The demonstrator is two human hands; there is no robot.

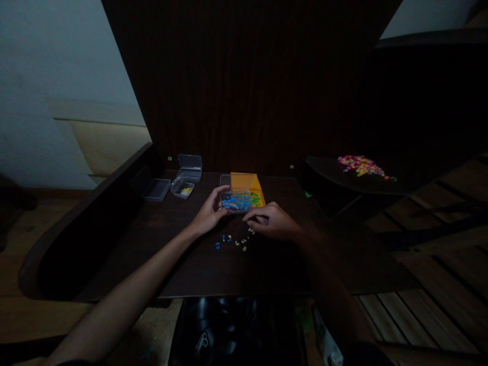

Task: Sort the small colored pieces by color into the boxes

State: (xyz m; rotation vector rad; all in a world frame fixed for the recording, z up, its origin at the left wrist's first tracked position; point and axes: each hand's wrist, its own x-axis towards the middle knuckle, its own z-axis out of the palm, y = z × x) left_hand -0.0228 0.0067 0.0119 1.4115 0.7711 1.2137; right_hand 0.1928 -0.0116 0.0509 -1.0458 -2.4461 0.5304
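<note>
My left hand point(212, 211) grips the left side of a clear plastic box point(236, 209), thumb at the front. Many small blue pieces point(237, 201) lie in the box, and its clear lid stands raised at the back. My right hand point(270, 221) is just right of the box's front corner, fingers curled with the tips together; whatever they hold is too small to make out. Behind and under the box sits an orange tray point(244, 179) with small green pieces point(256, 198). Loose pale yellow pieces point(244, 248) and a few blue pieces point(217, 245) are scattered in front.
To the left stand an opened clear box point(189, 168), a smaller one with yellow pieces point(184, 190), and a flat clear case point(157, 189). Pink, red and yellow pieces point(362, 166) are heaped on a dark ledge at right. A dark panel point(236, 91) rises behind the table.
</note>
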